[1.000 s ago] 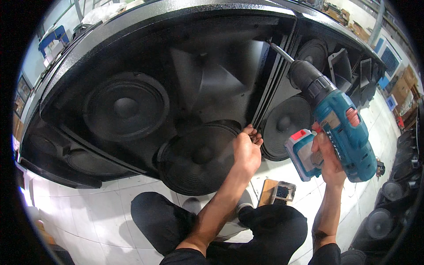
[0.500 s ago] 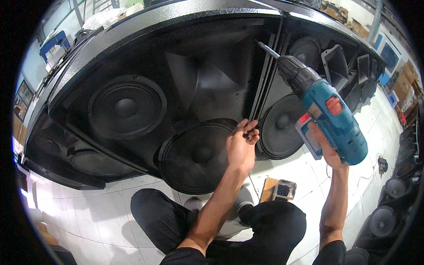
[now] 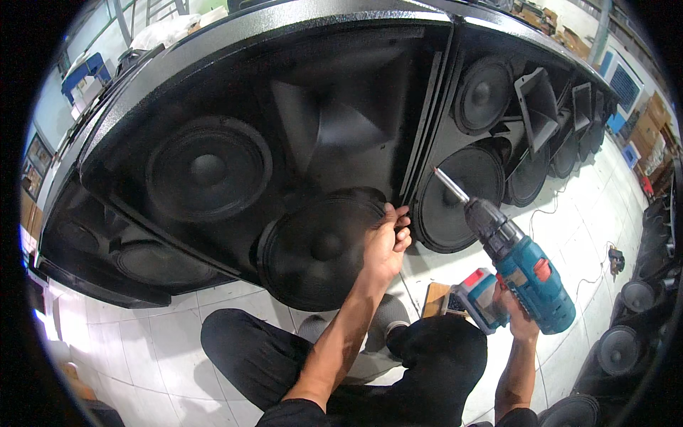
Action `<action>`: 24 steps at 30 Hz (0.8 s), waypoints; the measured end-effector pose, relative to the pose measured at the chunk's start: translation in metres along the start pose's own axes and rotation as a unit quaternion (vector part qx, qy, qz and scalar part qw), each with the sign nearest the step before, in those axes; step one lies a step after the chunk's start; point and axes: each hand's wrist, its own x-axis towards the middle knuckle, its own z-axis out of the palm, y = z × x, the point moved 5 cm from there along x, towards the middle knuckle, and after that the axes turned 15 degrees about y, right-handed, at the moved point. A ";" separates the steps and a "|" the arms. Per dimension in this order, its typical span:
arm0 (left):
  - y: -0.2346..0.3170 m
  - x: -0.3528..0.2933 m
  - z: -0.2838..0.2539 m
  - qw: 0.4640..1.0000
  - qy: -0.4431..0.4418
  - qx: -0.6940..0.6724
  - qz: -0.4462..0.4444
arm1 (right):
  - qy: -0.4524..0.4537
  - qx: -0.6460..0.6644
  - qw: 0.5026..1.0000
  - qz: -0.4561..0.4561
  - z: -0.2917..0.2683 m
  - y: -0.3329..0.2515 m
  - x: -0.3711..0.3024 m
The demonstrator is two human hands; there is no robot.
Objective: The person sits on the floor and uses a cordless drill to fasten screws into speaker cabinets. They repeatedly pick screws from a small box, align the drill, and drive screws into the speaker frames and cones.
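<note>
A large black speaker cabinet (image 3: 235,277) stands before me, fitted with a round driver (image 3: 206,171), a flared horn (image 3: 341,128) and a lower woofer (image 3: 313,263). My left hand (image 3: 384,245) is at the woofer's right rim, by the cabinet's lower right corner. Its fingers are curled together, and whatever they hold is hidden. In my right hand (image 3: 518,317) is a teal and black cordless drill (image 3: 535,281), gripped by its handle. The drill's long bit (image 3: 452,183) slants up and left, in front of the neighbouring cabinet's woofer (image 3: 462,203) and apart from my left hand.
More speaker cabinets with horns (image 3: 537,107) stretch away to the right. By my right knee a wooden piece (image 3: 435,299) and a small box lie partly behind the drill's battery. A cable (image 3: 585,285) runs across the tiled floor. Several loose drivers (image 3: 617,350) line the right side.
The drill has come down and slightly left with my right hand, its bit dropping from beside the horn. My left hand's fingers have closed together near the woofer rim.
</note>
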 end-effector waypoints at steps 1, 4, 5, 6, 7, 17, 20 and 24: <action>-0.005 0.002 0.002 1.000 -0.004 0.008 -0.014 | 0.000 -0.037 0.998 0.044 -0.003 0.004 -0.004; -0.007 -0.008 0.008 0.998 -0.053 0.024 -0.016 | 0.029 -0.033 0.996 0.076 -0.010 0.015 -0.019; -0.006 -0.010 0.010 0.996 -0.080 0.026 -0.015 | 0.018 -0.035 0.996 0.082 -0.014 0.019 -0.022; -0.005 -0.013 0.013 0.994 -0.106 0.028 -0.015 | 0.037 -0.020 0.994 0.101 -0.016 0.022 -0.027; -0.003 -0.016 0.016 0.993 -0.113 0.034 -0.003 | 0.055 -0.005 0.991 0.119 -0.016 0.025 -0.032; -0.031 0.006 -0.008 0.999 -0.006 0.017 -0.040 | 0.070 -0.113 0.986 0.101 -0.055 0.084 -0.081; -0.043 0.021 -0.023 0.998 0.062 0.002 -0.026 | 0.043 -0.151 0.979 0.129 -0.060 0.105 -0.094; -0.046 0.018 -0.013 0.999 -0.025 -0.004 -0.033 | 0.011 -0.170 0.975 0.142 -0.060 0.107 -0.100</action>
